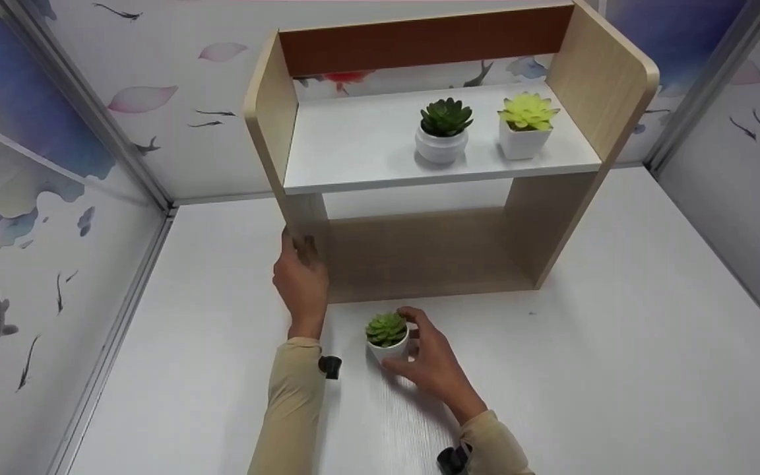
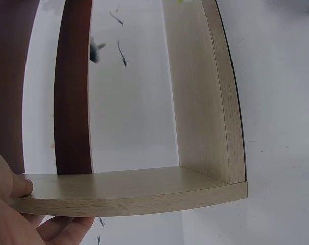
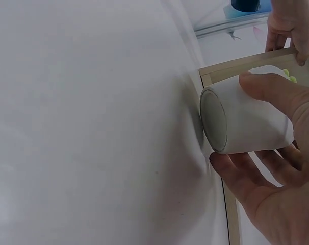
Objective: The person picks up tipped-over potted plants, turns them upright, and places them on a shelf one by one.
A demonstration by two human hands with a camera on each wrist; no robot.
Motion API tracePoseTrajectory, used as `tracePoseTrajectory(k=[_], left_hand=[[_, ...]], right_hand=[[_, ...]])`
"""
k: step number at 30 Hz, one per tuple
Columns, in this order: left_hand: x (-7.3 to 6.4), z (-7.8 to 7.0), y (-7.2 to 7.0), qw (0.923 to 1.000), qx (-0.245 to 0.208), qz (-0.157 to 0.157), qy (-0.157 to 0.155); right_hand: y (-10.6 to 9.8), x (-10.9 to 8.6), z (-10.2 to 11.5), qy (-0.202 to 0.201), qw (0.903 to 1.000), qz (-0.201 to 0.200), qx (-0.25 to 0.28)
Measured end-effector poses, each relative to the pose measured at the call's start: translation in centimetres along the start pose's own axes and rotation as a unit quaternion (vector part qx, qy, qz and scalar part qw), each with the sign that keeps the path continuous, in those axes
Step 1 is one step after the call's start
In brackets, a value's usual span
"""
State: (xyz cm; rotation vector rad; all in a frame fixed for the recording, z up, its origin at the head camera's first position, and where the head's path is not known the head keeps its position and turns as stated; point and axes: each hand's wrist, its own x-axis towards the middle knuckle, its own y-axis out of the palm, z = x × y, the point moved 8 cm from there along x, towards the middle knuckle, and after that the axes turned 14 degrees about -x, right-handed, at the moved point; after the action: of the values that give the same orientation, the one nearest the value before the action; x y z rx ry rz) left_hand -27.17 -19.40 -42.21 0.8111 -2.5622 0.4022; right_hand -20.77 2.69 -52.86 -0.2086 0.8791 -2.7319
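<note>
A small wooden shelf [image 1: 419,257] stands on the white table. My left hand [image 1: 302,284] grips the edge of its left side panel [image 2: 129,199], thumb on the inner face and fingers outside. In front of the shelf, my right hand [image 1: 434,359] holds a potted succulent [image 1: 386,330] with light green leaves, thumb and fingers around its white pot. The pot [image 3: 246,115] is tilted in the right wrist view, its round base showing and seemingly just off the table.
On the upper white board [image 1: 353,142] stand a dark green succulent [image 1: 443,132] in a round pot and a yellow-green succulent [image 1: 526,125] in a square pot. Patterned panels [image 1: 43,231] enclose the white table [image 1: 617,369] at the back and sides.
</note>
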Motion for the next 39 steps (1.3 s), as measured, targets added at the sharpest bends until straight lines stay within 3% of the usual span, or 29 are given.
tracePoseTrajectory(k=[14, 25, 31, 39], left_hand=[[0.2, -0.2, 0.2, 0.9999, 0.008, 0.004, -0.009], [0.3, 0.0, 0.1, 0.9999, 0.014, 0.006, -0.002], [0.4, 0.1, 0.0, 0.9999, 0.015, 0.003, 0.001], [0.1, 0.3, 0.1, 0.9997, 0.012, 0.011, -0.017]], right_hand=[[0.1, -0.6, 0.6, -0.051, 0.9976, -0.028, -0.038], [0.9, -0.3, 0.1, -0.034, 0.9983, 0.02, -0.042], [1.1, -0.1, 0.6, -0.039, 0.9973, 0.018, -0.06], [1.4, 0.0, 0.4, -0.019, 0.9992, 0.01, -0.035]])
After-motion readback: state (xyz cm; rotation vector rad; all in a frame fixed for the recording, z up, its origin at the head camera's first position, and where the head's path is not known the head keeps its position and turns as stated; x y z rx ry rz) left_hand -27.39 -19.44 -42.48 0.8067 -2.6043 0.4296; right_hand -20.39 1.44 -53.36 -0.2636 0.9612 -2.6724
